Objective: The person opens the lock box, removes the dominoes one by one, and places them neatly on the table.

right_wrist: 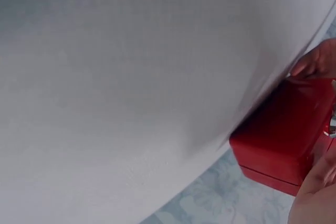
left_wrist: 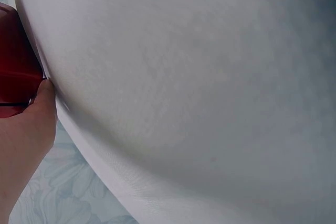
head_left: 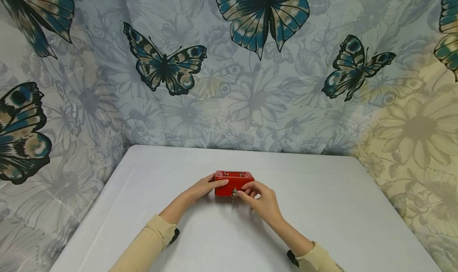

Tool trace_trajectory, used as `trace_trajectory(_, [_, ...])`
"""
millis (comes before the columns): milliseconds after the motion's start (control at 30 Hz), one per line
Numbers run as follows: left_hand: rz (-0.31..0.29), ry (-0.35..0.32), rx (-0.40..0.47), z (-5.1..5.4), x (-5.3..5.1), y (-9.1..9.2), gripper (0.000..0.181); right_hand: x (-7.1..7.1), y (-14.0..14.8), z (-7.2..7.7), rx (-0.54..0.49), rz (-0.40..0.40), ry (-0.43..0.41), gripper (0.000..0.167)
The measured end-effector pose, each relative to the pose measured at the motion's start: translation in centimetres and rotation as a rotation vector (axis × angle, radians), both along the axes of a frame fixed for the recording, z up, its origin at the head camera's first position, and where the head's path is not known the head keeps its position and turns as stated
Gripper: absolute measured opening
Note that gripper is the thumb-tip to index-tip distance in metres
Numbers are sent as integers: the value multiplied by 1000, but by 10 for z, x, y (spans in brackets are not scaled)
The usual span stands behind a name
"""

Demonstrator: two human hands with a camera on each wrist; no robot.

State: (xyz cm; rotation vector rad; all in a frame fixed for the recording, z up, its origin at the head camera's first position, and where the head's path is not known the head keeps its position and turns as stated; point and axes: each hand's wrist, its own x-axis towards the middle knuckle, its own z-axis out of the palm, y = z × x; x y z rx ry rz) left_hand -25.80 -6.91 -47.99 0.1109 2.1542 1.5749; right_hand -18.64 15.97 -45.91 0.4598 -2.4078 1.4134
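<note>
Red box: we count one glossy, rectangular red box (head_left: 237, 181) with one top handle, on the white cloth-covered table (head_left: 304, 224).
Keys: small silvery metal keys (head_left: 234, 193) hang at the box's front, too small to count.
Left hand: the left hand (head_left: 203, 187) grips the box's left end, thumb across its front.
Right hand: the right hand (head_left: 265, 203) bends its fingers by the keys; we cannot tell whether it pinches them.

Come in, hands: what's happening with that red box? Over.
Left hand grips red box. Right hand at keys on its front. Nothing visible in the way.
</note>
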Motion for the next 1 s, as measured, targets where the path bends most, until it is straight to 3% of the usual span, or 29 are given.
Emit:
trace_trajectory(100, [7,-5,-6,1,1,0,97,-3,2,2,15,-101,63,19])
trace_trajectory(167, [9,-7,-4,2,1,0,97,-6,3,3,19,-153,33,26])
trace_trajectory(267, [5,-6,-1,1,1,0,97,-9,3,3,7,-167,-98,44])
trace_trajectory(433, [-3,3,2,1,1,0,96,-10,1,1,-43,-112,-363,70])
trace_trajectory(533, [-8,13,-4,1,1,0,94,-9,0,-2,-48,-89,-434,76])
trace_trajectory(767, [-23,24,-31,-1,-1,-2,91,-7,1,-3,-9,-111,-422,69])
trace_trajectory(1000, [-55,60,-51,0,1,-3,87,-5,4,-3,-49,-106,-440,67])
